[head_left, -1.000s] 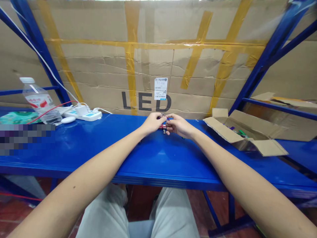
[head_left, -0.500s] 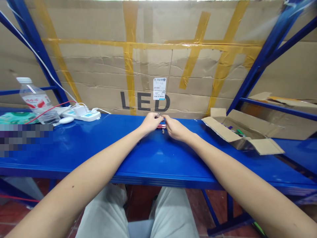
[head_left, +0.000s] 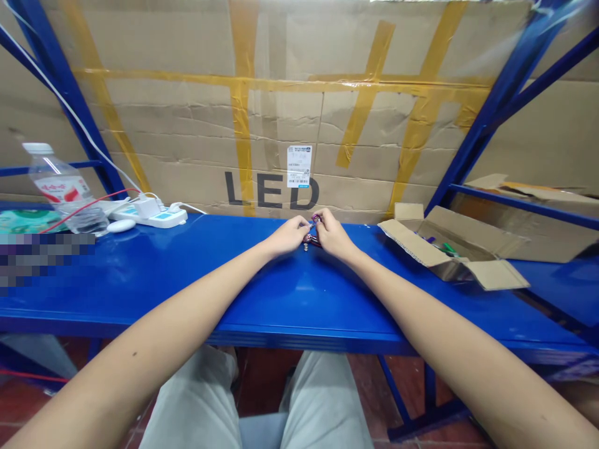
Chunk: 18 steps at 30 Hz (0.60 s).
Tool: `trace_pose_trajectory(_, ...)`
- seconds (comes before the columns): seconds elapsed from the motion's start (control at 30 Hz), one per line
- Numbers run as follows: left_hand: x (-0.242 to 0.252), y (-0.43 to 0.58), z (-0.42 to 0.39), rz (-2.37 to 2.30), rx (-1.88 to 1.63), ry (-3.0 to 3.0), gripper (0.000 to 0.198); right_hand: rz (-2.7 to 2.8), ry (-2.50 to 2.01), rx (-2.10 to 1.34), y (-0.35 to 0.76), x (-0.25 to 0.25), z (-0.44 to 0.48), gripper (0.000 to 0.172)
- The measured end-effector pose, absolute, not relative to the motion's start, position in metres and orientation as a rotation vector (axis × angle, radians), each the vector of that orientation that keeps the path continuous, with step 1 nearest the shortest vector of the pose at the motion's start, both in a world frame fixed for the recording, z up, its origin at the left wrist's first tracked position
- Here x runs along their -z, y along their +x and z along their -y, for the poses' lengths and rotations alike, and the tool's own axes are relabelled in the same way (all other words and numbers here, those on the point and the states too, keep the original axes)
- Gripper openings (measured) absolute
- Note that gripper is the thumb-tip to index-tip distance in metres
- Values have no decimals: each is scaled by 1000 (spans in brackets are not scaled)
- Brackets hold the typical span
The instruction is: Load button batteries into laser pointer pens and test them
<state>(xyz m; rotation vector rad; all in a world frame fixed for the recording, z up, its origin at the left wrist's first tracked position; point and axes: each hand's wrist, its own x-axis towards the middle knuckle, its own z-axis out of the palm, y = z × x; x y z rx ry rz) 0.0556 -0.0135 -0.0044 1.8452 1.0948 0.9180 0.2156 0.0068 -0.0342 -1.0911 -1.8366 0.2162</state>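
Over the far middle of the blue table (head_left: 299, 305), my two hands nearly meet at the fingertips. My left hand (head_left: 289, 236) is closed in a pinch, with a tiny metallic bit at its fingertips. My right hand (head_left: 333, 237) has its fingers closed on a small shiny purple piece (head_left: 317, 218), whose kind is too small to tell. Just below the fingertips lies a small shiny dark-red part (head_left: 314, 240), partly covered by the hands. Small metallic pieces (head_left: 306, 247) sit on the table right in front of it.
An open cardboard box (head_left: 421, 246) with small coloured items stands at right. At left are a plastic bottle (head_left: 63, 190), a white power strip (head_left: 161, 215) with cables, and a white oval object (head_left: 121, 226). A large taped carton (head_left: 196, 137) rises behind the table.
My hands have drawn slightly apart and turned at the fingertips. The purple piece now shows at my right fingers, and the red part appears tilted. The view has shifted slightly.
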Motion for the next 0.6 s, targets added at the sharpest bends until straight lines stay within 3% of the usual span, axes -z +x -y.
trace_pose_trajectory(0.2, 4, 56, 16, -1045, -929, 1879, 20, 1853, -1035, -243, 213, 34, -4, 12)
trace_pose_trajectory(0.6, 7, 47, 4, -903, -1004, 1803, 19, 2163, -1111, -214, 231, 23, 3, 23)
